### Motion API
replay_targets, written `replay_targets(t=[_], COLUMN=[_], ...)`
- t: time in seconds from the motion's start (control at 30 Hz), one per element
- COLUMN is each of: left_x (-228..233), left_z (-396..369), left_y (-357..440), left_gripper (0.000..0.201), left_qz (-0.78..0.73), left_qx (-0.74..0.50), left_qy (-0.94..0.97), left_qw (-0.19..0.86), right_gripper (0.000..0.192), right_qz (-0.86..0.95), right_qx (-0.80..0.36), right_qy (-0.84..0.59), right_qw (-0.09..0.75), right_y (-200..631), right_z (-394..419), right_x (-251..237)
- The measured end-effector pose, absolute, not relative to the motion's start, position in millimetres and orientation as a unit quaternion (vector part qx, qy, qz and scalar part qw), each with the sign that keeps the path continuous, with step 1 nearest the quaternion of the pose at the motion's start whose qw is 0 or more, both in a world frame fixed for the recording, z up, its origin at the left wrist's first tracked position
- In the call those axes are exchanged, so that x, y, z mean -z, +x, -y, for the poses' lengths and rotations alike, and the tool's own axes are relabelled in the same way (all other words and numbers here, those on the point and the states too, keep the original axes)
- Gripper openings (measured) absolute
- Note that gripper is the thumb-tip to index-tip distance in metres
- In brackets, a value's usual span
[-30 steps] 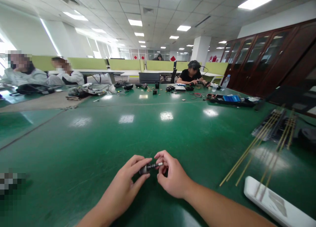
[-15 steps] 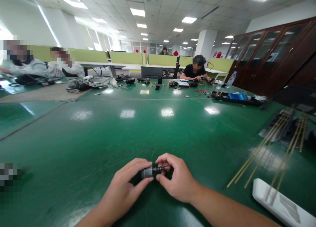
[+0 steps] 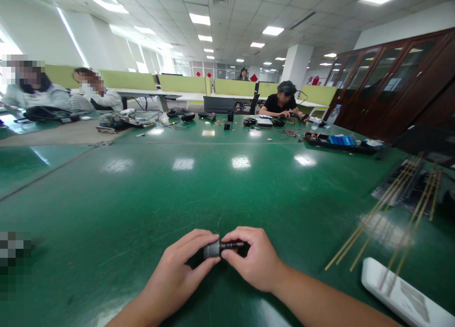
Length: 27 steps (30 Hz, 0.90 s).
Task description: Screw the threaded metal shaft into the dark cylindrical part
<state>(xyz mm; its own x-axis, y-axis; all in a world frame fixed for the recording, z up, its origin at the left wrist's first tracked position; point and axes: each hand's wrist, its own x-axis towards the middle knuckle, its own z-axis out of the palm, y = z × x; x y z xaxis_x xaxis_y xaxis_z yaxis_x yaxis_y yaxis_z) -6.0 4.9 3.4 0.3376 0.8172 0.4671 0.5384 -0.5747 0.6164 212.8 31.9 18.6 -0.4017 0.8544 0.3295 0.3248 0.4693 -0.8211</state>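
Note:
Just above the green tabletop, at the lower middle of the head view, is a small dark grey cylindrical part (image 3: 212, 249). From its right end sticks a thinner black ringed shaft (image 3: 231, 245) with a metallic tip. I cannot make out its exact kind. My left hand (image 3: 185, 260) grips the thick body between thumb and fingers. My right hand (image 3: 254, 258) is curled around the shaft, thumb and fingertips closed on it close to the body. The part lies roughly level, its tip toward my right palm.
Thin yellowish rods (image 3: 377, 208) and a white tray-like object (image 3: 398, 289) lie to the right. Across the green table (image 3: 185, 189) are a black tray with blue items (image 3: 343, 140), electronics (image 3: 121, 121) and a bottle (image 3: 333, 116). A co-worker (image 3: 284, 102) sits opposite.
My right fingers have moved slightly left and closed in on the shaft by the body. The left hand keeps its grip with little movement.

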Motion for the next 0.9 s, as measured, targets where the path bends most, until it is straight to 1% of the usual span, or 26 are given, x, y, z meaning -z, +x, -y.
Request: replay_targets(t=[0.47,0.9], left_x=[-5.9,-8.1], left_z=[-2.0,-1.1], left_y=[-5.2,-7.2], left_gripper=[0.035,0.036], left_qz=[-0.421,-0.43], left_qx=[-0.399,-0.39], left_qy=[0.801,0.801], left_qw=[0.15,0.147], right_gripper=[0.012,0.011], right_qz=[0.763,0.769], right_qx=[-0.339,-0.33], right_qy=[-0.396,-0.396], right_qw=[0.381,0.377], right_y=[214.8,215.5], right_z=[-31.9,-31.7], right_x=[-22.0,-25.0])
